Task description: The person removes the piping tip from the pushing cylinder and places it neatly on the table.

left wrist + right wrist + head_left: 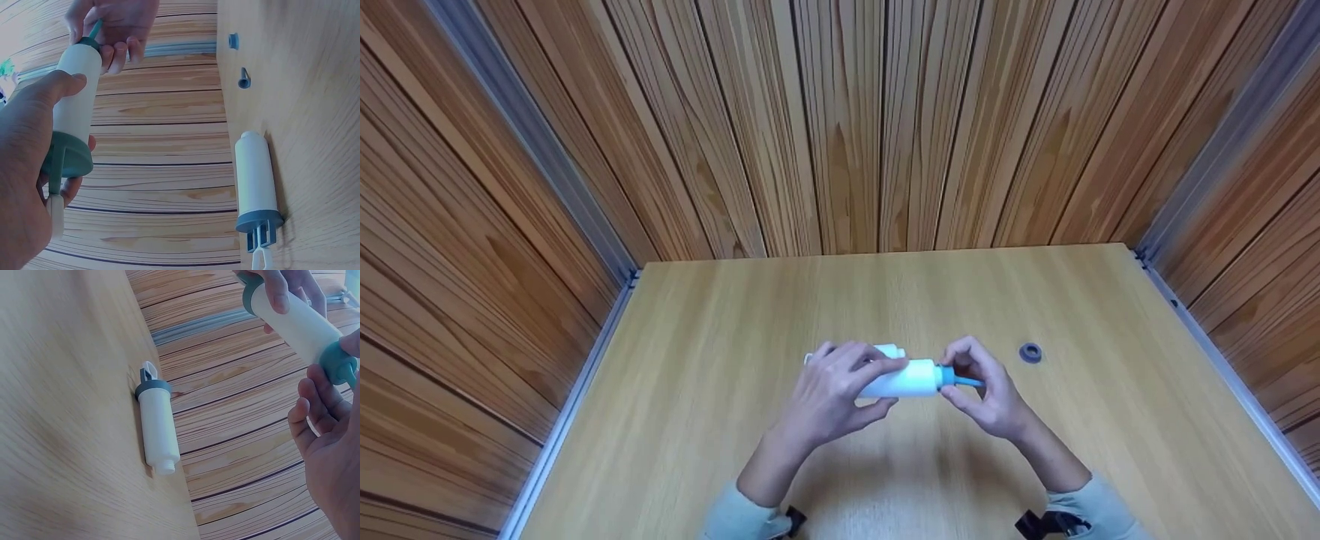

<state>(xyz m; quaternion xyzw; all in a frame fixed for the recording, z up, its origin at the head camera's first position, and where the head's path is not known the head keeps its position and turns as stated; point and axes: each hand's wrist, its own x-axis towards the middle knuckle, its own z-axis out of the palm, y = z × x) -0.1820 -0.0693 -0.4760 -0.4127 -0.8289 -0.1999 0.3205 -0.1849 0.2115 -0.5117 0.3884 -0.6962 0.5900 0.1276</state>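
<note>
My left hand (840, 390) grips a white cylinder (911, 379) around its body, held level above the table. In the left wrist view, a green collar (76, 154) with a handle is at the cylinder's rear end. My right hand (990, 394) pinches the green-blue cap (337, 363) with its thin nozzle at the other end. A second white cylinder (159, 427) lies on the table beyond the left hand, mostly covered by that hand in the head view; its blue-grey collar (260, 220) and white pull loop show in the left wrist view.
A small dark ring (1030, 352) lies on the table (720, 315) to the right of my right hand. The left wrist view shows a small cone-shaped piece (244, 79) beside the ring. Wood-panelled walls (840, 135) and metal rails border the table.
</note>
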